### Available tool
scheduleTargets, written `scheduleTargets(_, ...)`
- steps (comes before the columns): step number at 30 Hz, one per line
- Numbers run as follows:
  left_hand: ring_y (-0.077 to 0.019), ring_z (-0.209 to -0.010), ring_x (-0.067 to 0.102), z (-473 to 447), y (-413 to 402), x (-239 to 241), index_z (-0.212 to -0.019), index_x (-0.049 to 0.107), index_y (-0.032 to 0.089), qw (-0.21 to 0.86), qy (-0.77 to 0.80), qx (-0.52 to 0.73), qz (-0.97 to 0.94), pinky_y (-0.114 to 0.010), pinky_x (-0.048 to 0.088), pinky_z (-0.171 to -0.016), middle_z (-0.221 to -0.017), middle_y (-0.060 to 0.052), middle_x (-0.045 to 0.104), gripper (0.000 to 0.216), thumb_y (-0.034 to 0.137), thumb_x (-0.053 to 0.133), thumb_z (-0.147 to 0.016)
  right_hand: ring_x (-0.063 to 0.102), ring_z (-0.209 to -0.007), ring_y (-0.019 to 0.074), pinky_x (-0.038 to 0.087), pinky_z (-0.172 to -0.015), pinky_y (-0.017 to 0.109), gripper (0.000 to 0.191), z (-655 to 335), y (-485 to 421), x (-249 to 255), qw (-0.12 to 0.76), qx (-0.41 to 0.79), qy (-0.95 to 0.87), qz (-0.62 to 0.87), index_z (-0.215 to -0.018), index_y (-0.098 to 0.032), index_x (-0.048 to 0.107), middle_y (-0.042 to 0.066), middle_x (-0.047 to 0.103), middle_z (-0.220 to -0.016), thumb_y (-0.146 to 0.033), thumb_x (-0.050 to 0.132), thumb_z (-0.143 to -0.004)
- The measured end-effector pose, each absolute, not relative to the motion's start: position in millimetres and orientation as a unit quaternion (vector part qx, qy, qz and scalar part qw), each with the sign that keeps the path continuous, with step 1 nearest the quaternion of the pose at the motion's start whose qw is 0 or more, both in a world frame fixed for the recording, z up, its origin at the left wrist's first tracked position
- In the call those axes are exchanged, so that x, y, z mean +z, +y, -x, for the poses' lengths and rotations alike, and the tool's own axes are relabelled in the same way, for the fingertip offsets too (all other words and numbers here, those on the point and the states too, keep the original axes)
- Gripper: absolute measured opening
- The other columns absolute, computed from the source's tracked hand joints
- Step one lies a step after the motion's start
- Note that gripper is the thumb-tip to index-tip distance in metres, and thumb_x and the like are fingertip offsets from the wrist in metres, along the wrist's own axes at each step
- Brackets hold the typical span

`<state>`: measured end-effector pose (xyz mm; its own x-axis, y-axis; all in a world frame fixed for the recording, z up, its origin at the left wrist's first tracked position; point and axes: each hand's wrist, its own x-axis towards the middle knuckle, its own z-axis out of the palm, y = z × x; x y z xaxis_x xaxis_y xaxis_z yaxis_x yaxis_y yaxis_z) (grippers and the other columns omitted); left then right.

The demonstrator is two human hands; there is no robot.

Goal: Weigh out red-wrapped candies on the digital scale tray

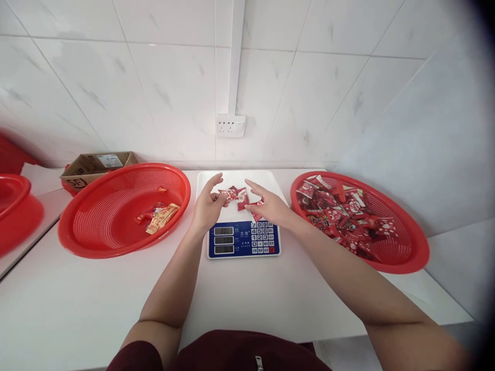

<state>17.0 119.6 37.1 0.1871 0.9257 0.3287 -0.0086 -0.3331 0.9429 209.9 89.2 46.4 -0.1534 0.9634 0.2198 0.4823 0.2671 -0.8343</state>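
A white electronic scale (266,180) with a blue keypad panel (243,239) stands in the middle of the white table. A few red candy packets (234,195) lie on its platform. My left hand (207,206) hovers over the left side of the platform, fingers spread and slightly curled, thumb near a packet. My right hand (268,203) reaches in from the right with fingers stretched out, resting over a red packet (256,215) at the platform's front. Neither hand plainly grips anything.
A red mesh basket (96,242) on the left holds a few gold and red packets (160,216). A red basket (406,257) on the right is piled with red packets. A cardboard box (95,166) and another red basin (15,206) sit far left. A wall socket (231,125) is above.
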Motion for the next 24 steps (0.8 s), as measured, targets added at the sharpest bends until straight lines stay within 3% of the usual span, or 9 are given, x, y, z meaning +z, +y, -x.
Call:
scheduleTargets(3,-0.0046,-0.061,0.056,-20.7,120.0,33.3,-0.127,0.042,0.027,0.456,0.359,0.508,-0.637,-0.024,0.053,-0.064,-0.129,-0.009,0.047,0.053,0.015,0.055,-0.077,0.039,-0.128,0.026,0.032,-0.104,0.046,0.068,-214.8,81.7,51.5,0.405,0.315,-0.669,0.538,-0.134,-0.035,0.04,0.002,0.042,-0.14,-0.024,0.066,-0.072)
scheduleTargets(11,-0.0074,-0.069,0.06,-25.6,113.3,37.6,-0.123,0.043,0.027,0.403,0.357,0.529,-0.656,-0.025,0.053,-0.07,-0.124,-0.007,0.05,0.044,0.018,0.052,-0.082,0.057,-0.106,0.0239,0.049,-0.087,0.043,0.05,-241.1,29.8,49.0,0.484,0.419,-0.538,0.548,-0.118,-0.026,0.054,0.008,0.059,-0.121,-0.034,0.068,-0.071)
scheduleTargets(17,-0.0102,-0.074,0.063,-27.5,109.5,36.4,-0.125,0.041,0.028,0.371,0.368,0.511,-0.682,-0.027,0.053,-0.072,-0.123,-0.006,0.052,0.043,0.017,0.049,-0.085,0.06,-0.095,0.0211,0.053,-0.078,0.038,0.041,-247.4,-11.1,21.9,0.504,0.467,-0.452,0.569,-0.106,-0.025,0.059,0.006,0.064,-0.106,-0.038,0.069,-0.068)
scheduleTargets(21,-0.0159,-0.08,0.064,-26.1,111.7,32.2,-0.12,0.05,0.024,0.306,0.444,0.421,-0.73,-0.029,0.052,-0.071,-0.116,-0.005,0.06,0.036,0.02,0.05,-0.084,0.062,-0.083,0.0187,0.054,-0.066,0.035,0.04,-248.1,-27.0,12.5,0.493,0.488,-0.436,0.573,-0.105,-0.026,0.059,0.007,0.063,-0.106,-0.041,0.068,-0.069)
scheduleTargets(24,-0.0158,-0.075,0.063,-23.0,112.4,35.4,-0.118,0.054,0.023,0.244,0.482,0.39,-0.746,-0.03,0.05,-0.072,-0.114,-0.005,0.062,0.033,0.025,0.049,-0.085,0.06,-0.088,0.0197,0.053,-0.069,0.035,0.038,-253.4,-34.6,17.1,0.502,0.449,-0.45,0.586,-0.105,-0.026,0.059,0.006,0.064,-0.105,-0.041,0.066,-0.071)
